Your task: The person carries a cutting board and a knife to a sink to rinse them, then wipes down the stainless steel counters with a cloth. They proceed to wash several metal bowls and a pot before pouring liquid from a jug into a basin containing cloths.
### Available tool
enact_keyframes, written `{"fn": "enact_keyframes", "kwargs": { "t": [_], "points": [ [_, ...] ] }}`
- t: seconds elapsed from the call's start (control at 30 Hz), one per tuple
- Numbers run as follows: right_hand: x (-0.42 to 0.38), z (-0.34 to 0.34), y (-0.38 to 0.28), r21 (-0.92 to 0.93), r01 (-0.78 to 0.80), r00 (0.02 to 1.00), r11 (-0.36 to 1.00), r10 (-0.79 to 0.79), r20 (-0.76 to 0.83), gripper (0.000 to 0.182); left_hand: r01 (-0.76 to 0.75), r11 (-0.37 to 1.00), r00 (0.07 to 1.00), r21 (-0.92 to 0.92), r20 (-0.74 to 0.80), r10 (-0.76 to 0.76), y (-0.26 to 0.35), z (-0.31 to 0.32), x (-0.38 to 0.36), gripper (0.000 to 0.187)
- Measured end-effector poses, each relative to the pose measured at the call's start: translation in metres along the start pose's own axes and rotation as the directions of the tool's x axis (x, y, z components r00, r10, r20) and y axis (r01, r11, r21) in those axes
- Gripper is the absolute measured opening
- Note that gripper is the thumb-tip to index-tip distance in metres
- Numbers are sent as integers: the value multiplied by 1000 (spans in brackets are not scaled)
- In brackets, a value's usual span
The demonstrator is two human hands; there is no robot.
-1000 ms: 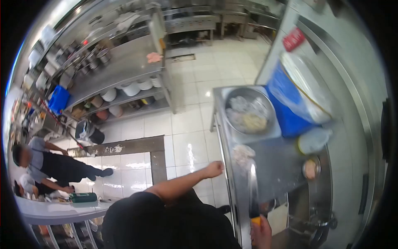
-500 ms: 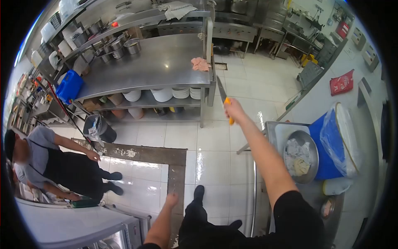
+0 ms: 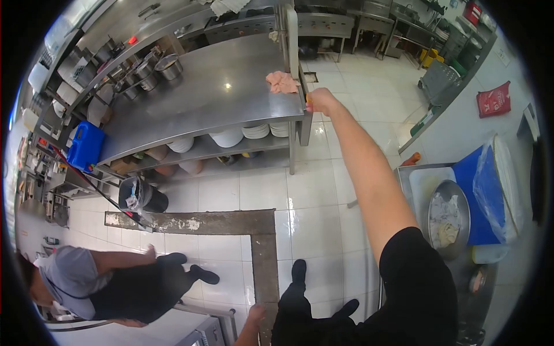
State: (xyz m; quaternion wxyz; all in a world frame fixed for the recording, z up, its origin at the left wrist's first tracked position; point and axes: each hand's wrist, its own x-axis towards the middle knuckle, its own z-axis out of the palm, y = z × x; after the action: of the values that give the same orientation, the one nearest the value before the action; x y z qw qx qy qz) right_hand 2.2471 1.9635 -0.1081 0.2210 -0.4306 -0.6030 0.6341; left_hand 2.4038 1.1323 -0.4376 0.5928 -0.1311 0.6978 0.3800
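Note:
My right hand (image 3: 324, 102) reaches out at the corner of the steel worktable, closed on a knife. Only a bit of its orange handle (image 3: 309, 99) shows; the blade is out of sight. Just left of that hand, a crumpled pink cloth (image 3: 281, 82) lies on the worktable (image 3: 202, 98). My left hand (image 3: 255, 314) hangs low by my leg, its fingers curled, with nothing visible in them.
At right, a steel bowl (image 3: 449, 222) with pale contents stands beside a blue container (image 3: 482, 190). A person in a black apron (image 3: 144, 291) walks at left. Near the worktable are a bin (image 3: 151, 196) and blue jerrycan (image 3: 85, 145). Plates (image 3: 255, 131) fill the shelf below.
My right hand has moved up to the worktable's corner with the knife, whose blade no longer shows. The worktable appears closer. The person at left has stepped nearer.

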Motion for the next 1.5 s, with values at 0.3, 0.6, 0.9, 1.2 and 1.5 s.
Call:
{"fn": "enact_keyframes", "kwargs": {
  "t": [0.3,0.6,0.9,1.2,1.5],
  "points": [
    [-84,48,50,-218,463,777,859,-512,-366,12,-215,928,976,305,21,219,58,51,9,25],
    [-587,-86,232,-66,73,997,995,-75,-31,28,-404,274,907,873,341,247,102,56,50,23],
    [-913,-376,339,-115,-243,103,963,-93,-990,11,-388,198,899,900,417,-134,189,318,-82,25],
    [-1231,-645,434,85,-712,-434,697,-341,-834,19,-723,69,413,688,510,-754,11,645,-396,31],
    [-1335,-824,522,10,-960,43,280,180,-983,46,-871,-386,473,305,732,-489,-324,865,-262,56]
  ]
}}
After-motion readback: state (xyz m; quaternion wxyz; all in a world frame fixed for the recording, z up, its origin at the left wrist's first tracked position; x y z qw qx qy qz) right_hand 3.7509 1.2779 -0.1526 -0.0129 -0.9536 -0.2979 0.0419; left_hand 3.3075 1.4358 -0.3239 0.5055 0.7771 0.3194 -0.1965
